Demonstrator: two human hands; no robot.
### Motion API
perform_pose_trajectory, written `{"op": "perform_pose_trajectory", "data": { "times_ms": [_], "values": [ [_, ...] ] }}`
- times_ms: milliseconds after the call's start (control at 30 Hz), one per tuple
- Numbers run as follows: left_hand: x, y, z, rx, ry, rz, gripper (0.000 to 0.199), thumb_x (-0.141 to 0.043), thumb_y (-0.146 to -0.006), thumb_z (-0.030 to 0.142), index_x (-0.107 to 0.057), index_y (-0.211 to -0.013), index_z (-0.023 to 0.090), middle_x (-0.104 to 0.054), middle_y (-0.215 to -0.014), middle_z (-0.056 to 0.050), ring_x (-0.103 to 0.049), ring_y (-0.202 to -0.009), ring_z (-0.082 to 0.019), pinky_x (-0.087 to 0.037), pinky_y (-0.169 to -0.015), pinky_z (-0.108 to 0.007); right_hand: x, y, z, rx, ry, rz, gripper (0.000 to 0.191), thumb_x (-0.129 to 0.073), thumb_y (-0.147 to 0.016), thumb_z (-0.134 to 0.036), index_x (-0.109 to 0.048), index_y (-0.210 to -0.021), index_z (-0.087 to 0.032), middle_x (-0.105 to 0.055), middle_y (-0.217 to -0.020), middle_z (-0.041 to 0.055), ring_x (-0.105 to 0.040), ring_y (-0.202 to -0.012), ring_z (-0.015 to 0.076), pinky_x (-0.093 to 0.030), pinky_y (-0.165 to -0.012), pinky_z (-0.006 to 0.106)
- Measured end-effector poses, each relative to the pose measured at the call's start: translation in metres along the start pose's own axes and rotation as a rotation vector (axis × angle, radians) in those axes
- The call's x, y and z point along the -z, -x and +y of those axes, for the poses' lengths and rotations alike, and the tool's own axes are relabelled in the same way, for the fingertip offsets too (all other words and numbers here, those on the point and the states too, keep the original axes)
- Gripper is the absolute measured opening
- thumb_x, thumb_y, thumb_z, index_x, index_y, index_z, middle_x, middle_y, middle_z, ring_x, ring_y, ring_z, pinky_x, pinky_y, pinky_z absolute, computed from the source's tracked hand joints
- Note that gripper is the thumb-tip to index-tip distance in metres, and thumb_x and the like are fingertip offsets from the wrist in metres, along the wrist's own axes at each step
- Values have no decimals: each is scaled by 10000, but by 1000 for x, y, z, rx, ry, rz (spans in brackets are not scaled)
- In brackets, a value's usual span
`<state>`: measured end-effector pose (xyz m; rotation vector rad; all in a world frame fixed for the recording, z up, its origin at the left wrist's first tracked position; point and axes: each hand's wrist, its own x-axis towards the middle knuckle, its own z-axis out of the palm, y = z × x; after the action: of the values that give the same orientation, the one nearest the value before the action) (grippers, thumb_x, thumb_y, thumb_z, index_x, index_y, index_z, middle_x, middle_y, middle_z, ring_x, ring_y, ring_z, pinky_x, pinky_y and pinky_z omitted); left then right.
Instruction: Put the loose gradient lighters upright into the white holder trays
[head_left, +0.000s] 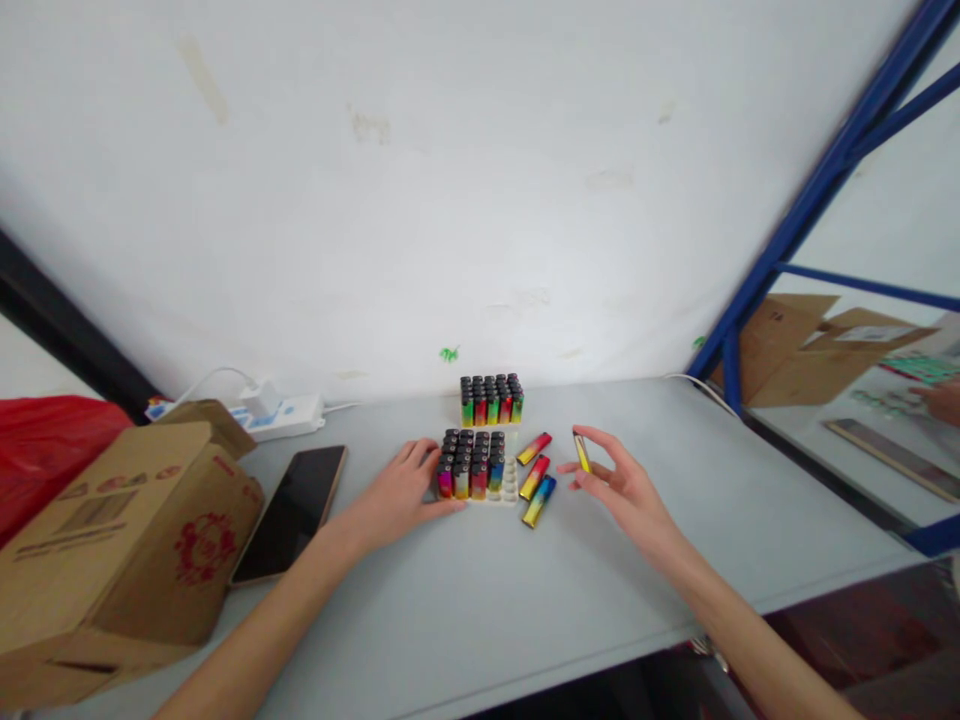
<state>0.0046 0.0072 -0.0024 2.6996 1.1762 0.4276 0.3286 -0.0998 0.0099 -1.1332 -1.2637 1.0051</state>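
Note:
My right hand [619, 480] pinches a yellow lighter [582, 453] with a dark top between thumb and fingertips, raised over the table. My left hand [401, 490] curls around the left side of a white tray [511, 497], thumb along its front edge. Rows of upright lighters [470, 465] with black tops and coloured bodies fill the tray's left part; bare sockets show in its right column. Between the tray and my right hand lie three loose lighters: a red one [533, 448], a red and yellow one [535, 477] and a blue and yellow one [538, 502].
Behind the tray stands another block of upright lighters [492, 402]. To the left are a phone [292, 510], a cardboard box [127, 540] and a power strip [289, 417]. A blue metal frame [810, 200] rises on the right; beyond it, another person's hand [941, 400] shows.

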Motion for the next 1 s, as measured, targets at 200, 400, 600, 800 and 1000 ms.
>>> {"op": "perform_pose_trajectory", "data": {
  "times_ms": [200,400,600,800,1000],
  "values": [
    [1,1,0,1,-12,-17,694,-577,-878,727,-585,-1312,185,-548,-1377,-146,-506,-1295,-317,-419,-1140,-455,-12,-49,-12,24,-201,-18,754,-837,-774,-327,-494,-1444,-362,-615,-1398,79,-653,-1234,276,-563,-969,411],
    [4,1,2,-1,13,-15,674,-590,-872,721,-599,-1299,199,-565,-1347,-137,-516,-1271,-316,-434,-1124,-466,-30,-85,-10,-2,-190,7,480,-855,-738,-421,-688,-1151,-241,-677,-948,9,-709,-798,171,-538,-642,262],
    [4,3,1,-14,15,-23,677,-596,-881,707,-590,-1321,192,-562,-1354,-139,-512,-1281,-313,-438,-1128,-469,-37,-89,15,29,-104,-33,389,-714,-847,-566,-528,-913,-231,-554,-658,-86,-350,-375,41,-267,-379,205],
    [5,1,2,-1,18,-18,658,-597,-877,709,-605,-1303,208,-567,-1360,-127,-522,-1281,-313,-433,-1138,-475,-35,-82,29,48,157,30,476,-590,-889,-678,-476,-785,-228,-438,-552,-77,-426,-478,101,-334,-443,208],
    [6,0,2,-9,16,-21,638,-594,-877,708,-629,-1273,209,-555,-1385,-125,-522,-1289,-318,-440,-1136,-471,-38,-80,34,65,254,66,579,-494,-907,-718,-422,-615,-224,-422,-547,-38,-423,-519,123,-349,-506,243]
  ]
}}
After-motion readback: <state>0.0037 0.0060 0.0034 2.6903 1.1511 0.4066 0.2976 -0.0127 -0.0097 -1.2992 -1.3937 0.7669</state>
